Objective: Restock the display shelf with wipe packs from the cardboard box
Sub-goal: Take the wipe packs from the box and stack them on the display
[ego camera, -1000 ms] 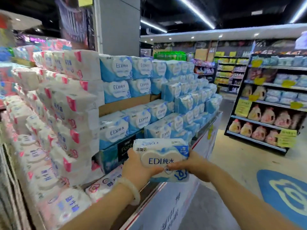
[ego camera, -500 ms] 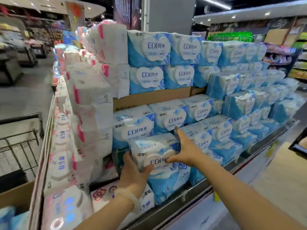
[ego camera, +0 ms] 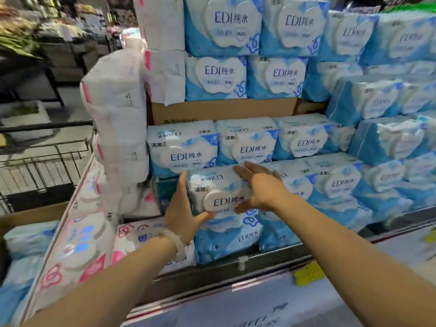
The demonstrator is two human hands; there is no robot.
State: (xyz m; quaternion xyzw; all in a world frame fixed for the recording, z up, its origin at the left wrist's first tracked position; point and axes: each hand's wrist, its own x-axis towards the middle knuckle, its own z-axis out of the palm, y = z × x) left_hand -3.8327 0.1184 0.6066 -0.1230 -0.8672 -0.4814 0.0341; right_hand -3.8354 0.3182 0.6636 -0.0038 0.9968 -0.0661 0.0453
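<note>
The display shelf [ego camera: 236,267] fills most of the view, its metal front edge running from lower left up to the right. Blue wipe packs [ego camera: 295,76] are stacked on it in stepped rows, the upper rows resting on a strip of cardboard [ego camera: 221,109]. At the shelf's left end stands a tall column of white and pink packs [ego camera: 118,109], with flat pink-flowered packs [ego camera: 77,251] lying along the left edge below it. Beyond the left edge is a black wire trolley [ego camera: 47,159], and at the lower left corner of the view the brown rim of the cardboard box [ego camera: 30,215] shows, with pale blue packs inside.

Near the shelf's front edge, one wipe pack [ego camera: 221,192] sits on top of a lower blue pack, just under the middle row. The left hand [ego camera: 184,208], a pale bracelet [ego camera: 174,241] on its wrist, grasps the pack's left end, thumb curled under the front. The right hand [ego camera: 262,187] lies flat against the pack's right end, fingers straight and spread.
</note>
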